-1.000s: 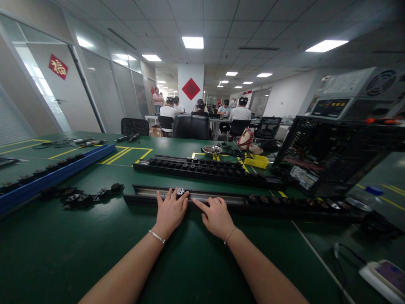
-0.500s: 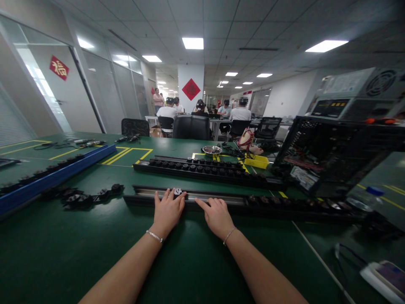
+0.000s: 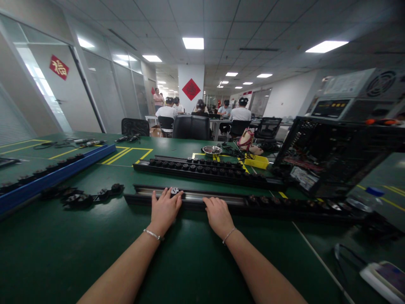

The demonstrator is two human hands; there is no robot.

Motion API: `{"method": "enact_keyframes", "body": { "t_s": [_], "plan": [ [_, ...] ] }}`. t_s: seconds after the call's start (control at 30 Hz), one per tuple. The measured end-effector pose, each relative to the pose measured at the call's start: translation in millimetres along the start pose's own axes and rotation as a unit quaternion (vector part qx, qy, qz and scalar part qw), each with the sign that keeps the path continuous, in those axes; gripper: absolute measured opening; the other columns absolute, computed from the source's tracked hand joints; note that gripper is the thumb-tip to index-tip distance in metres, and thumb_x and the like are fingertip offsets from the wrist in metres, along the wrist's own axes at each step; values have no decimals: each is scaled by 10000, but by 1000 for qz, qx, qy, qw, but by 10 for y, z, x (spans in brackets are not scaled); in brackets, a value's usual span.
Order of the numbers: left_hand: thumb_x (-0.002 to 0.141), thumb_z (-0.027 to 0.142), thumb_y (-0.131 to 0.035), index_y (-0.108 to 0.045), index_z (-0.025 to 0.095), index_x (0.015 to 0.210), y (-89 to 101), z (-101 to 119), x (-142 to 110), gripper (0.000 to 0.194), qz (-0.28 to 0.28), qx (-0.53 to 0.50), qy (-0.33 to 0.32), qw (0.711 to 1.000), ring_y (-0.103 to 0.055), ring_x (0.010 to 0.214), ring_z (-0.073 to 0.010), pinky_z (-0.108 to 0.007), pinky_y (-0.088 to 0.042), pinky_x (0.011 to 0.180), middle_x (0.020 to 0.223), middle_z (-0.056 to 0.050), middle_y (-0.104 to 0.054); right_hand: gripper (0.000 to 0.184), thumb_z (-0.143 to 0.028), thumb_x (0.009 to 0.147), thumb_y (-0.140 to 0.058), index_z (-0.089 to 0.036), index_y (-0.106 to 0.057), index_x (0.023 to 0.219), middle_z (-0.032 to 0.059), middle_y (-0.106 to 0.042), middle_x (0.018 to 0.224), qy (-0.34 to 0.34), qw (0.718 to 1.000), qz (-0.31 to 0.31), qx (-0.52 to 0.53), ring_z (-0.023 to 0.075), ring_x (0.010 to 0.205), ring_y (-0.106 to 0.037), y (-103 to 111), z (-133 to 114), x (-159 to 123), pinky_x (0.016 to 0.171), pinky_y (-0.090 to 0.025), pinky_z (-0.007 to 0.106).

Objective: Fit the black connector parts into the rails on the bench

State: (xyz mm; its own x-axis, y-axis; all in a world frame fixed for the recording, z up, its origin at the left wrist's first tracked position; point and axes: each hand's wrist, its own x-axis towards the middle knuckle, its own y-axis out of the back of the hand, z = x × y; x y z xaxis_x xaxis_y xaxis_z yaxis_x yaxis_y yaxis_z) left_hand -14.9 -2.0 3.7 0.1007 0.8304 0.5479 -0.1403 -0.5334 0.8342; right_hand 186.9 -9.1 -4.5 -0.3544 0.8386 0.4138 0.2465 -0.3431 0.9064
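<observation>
In front of me lies a long black channel-shaped rail (image 3: 228, 203) with a shiny inner face. My left hand (image 3: 165, 207) is at its left part, with a small black-and-silver module (image 3: 175, 192) between the index finger and thumb; the other fingers lie over the rail. My right hand (image 3: 219, 214) is farther right, its fingers bent together over the rail's near edge. Several dark modules (image 3: 275, 200) sit in the right part of the same rail. A loose chain of similar modules (image 3: 80, 199) lies left of the rail.
Behind is another black rail (image 3: 202, 169) filled with modules; a blue rail (image 3: 60, 177) stands left. Beyond are a metal dish (image 3: 211, 150) and a yellow tray (image 3: 257, 161). An open computer case (image 3: 325, 156) and a blue-capped bottle (image 3: 363, 200) stand right. People sit farther back.
My left hand and the small module have shifted slightly left along the rail. My right index finger, stretched out before, has drawn back and bent beside the other fingers.
</observation>
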Motion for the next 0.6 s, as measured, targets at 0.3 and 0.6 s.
{"method": "enact_keyframes", "body": {
  "t_s": [0.3, 0.6],
  "plan": [
    [879, 366, -335, -609, 329, 1126, 21, -57, 16, 371, -1, 4, 12, 1000, -471, 1198, -270, -561, -186, 1019, 1211, -105, -592, 192, -138, 847, -475, -200, -559, 1009, 51, -584, 942, -9, 1000, 1, -2, 182, 889, -478, -14, 13, 13, 792, -327, 297],
    [881, 359, -329, -616, 326, 1119, 37, -92, 32, 374, -2, 10, 18, 1000, -478, 1197, -255, -525, -186, 1031, 1211, -111, -589, 192, -136, 847, -481, -202, -559, 1009, 41, -585, 945, -16, 1000, -4, 10, 171, 885, -480, 11, 5, 20, 793, -328, 293]
  ]
}}
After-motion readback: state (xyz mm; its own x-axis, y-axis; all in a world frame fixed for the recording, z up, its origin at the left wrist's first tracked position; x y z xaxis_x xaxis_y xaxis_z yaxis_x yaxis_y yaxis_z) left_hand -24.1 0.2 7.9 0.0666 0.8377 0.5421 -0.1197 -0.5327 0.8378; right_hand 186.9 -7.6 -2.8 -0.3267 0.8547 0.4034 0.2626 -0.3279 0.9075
